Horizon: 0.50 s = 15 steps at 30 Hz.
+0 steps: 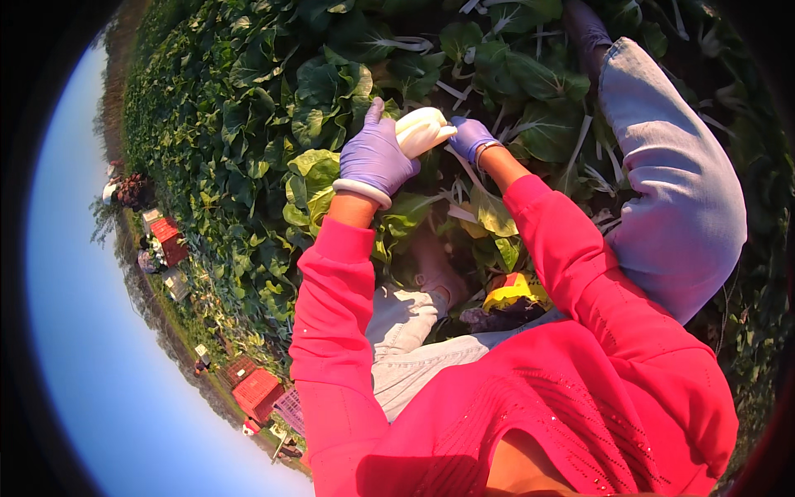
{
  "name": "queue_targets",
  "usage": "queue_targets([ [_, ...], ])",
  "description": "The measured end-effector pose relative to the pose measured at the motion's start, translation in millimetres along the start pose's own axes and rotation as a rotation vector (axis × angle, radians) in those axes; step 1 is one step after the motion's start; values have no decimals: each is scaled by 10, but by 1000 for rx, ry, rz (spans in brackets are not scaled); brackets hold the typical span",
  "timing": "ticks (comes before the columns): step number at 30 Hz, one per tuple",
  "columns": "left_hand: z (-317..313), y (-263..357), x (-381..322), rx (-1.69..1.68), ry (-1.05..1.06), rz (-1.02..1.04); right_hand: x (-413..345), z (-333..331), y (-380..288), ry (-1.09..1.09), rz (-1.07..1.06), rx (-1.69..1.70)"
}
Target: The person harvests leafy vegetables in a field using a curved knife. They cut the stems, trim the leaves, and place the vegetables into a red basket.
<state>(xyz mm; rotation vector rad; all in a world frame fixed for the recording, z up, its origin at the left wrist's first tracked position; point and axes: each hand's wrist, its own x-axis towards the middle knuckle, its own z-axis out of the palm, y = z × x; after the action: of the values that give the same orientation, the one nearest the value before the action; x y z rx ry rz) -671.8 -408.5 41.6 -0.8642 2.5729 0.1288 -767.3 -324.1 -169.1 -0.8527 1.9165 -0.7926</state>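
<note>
My left hand [380, 154], in a purple glove, grips a leafy green with a thick white base [423, 132]; its thumb points up and the green leaves [315, 174] show behind the wrist. My right hand [470, 138], gloved the same way, is closed at the cut end of the white base. Whether it holds a tool is hidden. Loose leaves with white stalks [490, 208] lie on the ground just below my hands.
Dense leafy plants [236, 124] grow to the left and ahead. A yellow and red package [517, 291] lies between my legs. Far left stand red crates [258, 392], a purple crate [289, 410] and several people at the field's edge. Detached leaves [546, 130] litter the ground by my right leg.
</note>
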Motion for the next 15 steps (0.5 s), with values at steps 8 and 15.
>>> queue_targets([
  [8,859,-615,1013,426,-267,-182,446,539,125,45,-1,100],
  [15,1149,-829,660,255,20,-117,557,770,52,9,75,50],
])
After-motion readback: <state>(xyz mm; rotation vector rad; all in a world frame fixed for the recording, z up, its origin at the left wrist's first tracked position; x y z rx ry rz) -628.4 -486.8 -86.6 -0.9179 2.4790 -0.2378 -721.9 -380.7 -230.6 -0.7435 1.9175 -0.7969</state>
